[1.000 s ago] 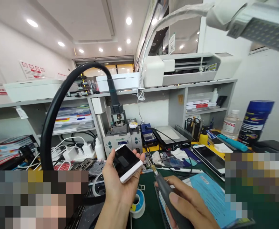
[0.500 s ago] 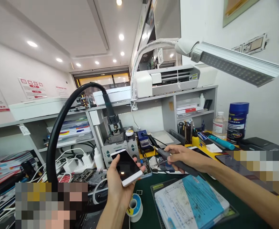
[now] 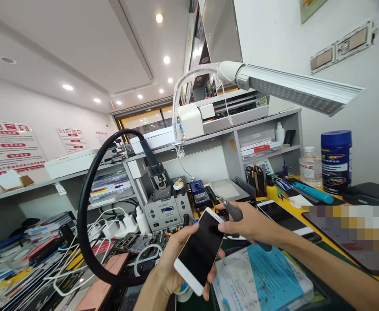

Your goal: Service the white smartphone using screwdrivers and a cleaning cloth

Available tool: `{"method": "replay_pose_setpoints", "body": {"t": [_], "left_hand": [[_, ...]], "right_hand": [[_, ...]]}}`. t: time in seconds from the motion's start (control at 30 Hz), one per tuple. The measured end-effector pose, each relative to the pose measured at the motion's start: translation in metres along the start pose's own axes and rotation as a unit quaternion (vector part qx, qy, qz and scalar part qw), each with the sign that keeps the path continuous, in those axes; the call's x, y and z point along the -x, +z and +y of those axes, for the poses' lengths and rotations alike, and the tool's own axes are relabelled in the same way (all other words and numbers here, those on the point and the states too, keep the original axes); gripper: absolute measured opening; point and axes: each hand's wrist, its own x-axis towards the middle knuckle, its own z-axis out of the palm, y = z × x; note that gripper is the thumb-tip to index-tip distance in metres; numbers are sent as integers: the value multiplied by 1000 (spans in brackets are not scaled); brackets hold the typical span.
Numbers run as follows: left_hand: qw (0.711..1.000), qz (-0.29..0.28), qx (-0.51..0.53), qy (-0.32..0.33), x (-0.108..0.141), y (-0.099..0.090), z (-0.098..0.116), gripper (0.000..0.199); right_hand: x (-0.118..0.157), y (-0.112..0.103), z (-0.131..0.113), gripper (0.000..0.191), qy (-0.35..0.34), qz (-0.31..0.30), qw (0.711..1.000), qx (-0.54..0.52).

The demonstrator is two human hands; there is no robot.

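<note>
A white smartphone (image 3: 199, 250) with a dark screen lies tilted in my left hand (image 3: 170, 263), its fingers wrapped around the edges. My right hand (image 3: 244, 222) holds a grey-handled tool (image 3: 234, 210) with a metal end, and its fingertips touch the phone's upper right edge. Below the right hand is a white and blue packet (image 3: 263, 276) on the green mat. Part of a solder spool (image 3: 184, 292) shows beneath the phone.
A hot-air station (image 3: 166, 211) with a black hose (image 3: 84, 207) stands behind the left hand. Cables and phone parts cover the left side. Another white phone (image 3: 285, 217), a yellow bottle (image 3: 271, 190) and a blue canister (image 3: 336, 162) are at right. A lamp (image 3: 299, 88) hangs above.
The phone has moved right and down and turned, its lower end now pointing toward the lower left. My right hand has come to the phone's edge with the tool. The whole view has shifted.
</note>
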Motion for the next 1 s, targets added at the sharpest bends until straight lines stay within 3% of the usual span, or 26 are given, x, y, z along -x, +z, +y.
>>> {"method": "replay_pose_setpoints", "body": {"t": [0.2,0.3,0.4,0.53,0.63,0.73,0.87,1.0], "left_hand": [[998,1,-60,-23,4,24,13,47],[985,93,-134,56,13,29,23,36],[942,206,-200,176,15,26,23,22],[869,318,-231,302,5,16,13,30],[811,372,-262,367,-2,12,7,33],[784,377,-309,384,-6,14,3,33],[777,339,-379,372,-13,14,-7,31],[776,298,-419,365,-17,7,-21,26]], "right_hand": [[-5,-21,21,26,19,-51,996,-65],[-8,-24,28,23,25,-45,994,-98],[-9,-20,35,24,25,-47,992,-115],[-9,-9,41,23,33,-73,990,-120],[-9,-10,38,21,40,-45,988,-144],[-10,-18,33,28,60,-2,982,-178],[-10,-23,28,31,90,3,976,-199],[-3,-11,18,41,65,14,983,-171]]}}
